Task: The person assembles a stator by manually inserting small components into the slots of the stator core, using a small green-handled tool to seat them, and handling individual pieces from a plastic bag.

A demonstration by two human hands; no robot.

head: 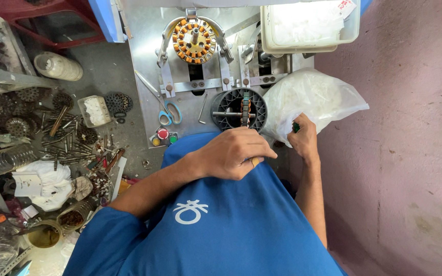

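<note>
Just below the centre of the frame the left hand (235,152) is curled into a loose fist, knuckles up, its fingers closed around something small and yellowish at the fingertips – too hidden to name. It sits right at the near rim of a round, dark grey plastic holder (239,110) with ribbed, spoked walls, where a stator stands on edge on a thin metal shaft. To the right of centre the right hand (303,138) pinches the edge of a crinkled, translucent plastic bag (313,97) stuffed with pale pieces, a small green thing showing by its fingers. The hands are apart. At upper centre a flat stator with copper-orange windings (194,41) sits in a shiny steel fixture on the metal bench (144,56). Blue-handled scissors (170,112) lie left of the holder – beside red and green buttons (162,135)
</note>
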